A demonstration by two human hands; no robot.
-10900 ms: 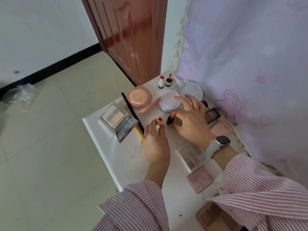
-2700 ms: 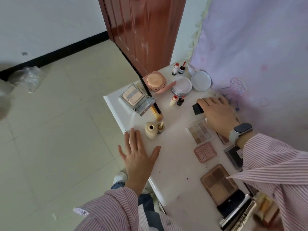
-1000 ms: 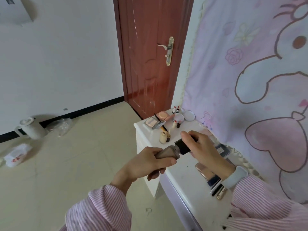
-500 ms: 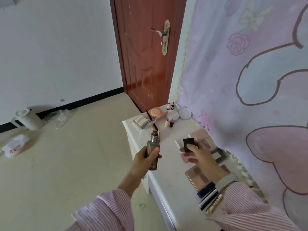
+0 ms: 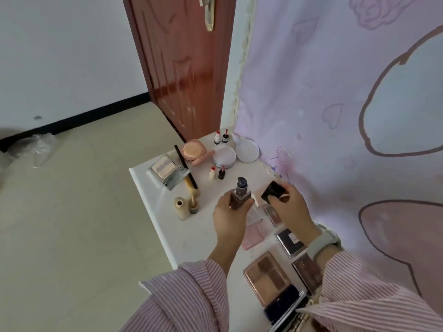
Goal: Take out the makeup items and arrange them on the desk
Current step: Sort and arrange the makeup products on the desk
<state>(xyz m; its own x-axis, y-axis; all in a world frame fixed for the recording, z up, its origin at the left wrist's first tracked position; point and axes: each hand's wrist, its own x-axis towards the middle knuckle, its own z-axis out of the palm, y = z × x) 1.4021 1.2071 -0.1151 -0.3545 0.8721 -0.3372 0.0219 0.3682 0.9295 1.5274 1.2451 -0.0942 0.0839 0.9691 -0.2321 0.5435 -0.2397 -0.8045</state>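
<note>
Bare desk (image 5: 167,226) lies left of the left hand (image 5: 230,216), running along the near-left edge. Beyond that patch, ahead-left of the left hand, stand a beige bottle (image 5: 181,208) and its applicator (image 5: 193,207), close together. A brush (image 5: 185,170) slants ahead of them beside an open compact (image 5: 167,171). Straight ahead of both hands, two small tubes (image 5: 217,172) stand before a clear strip of desk. Farther ahead, a puff case (image 5: 194,149) and two round dishes (image 5: 236,153) crowd the far end. Under and behind the right hand (image 5: 291,207), palettes (image 5: 267,276) cover the surface. A curtain (image 5: 335,104) closes the right side.
</note>
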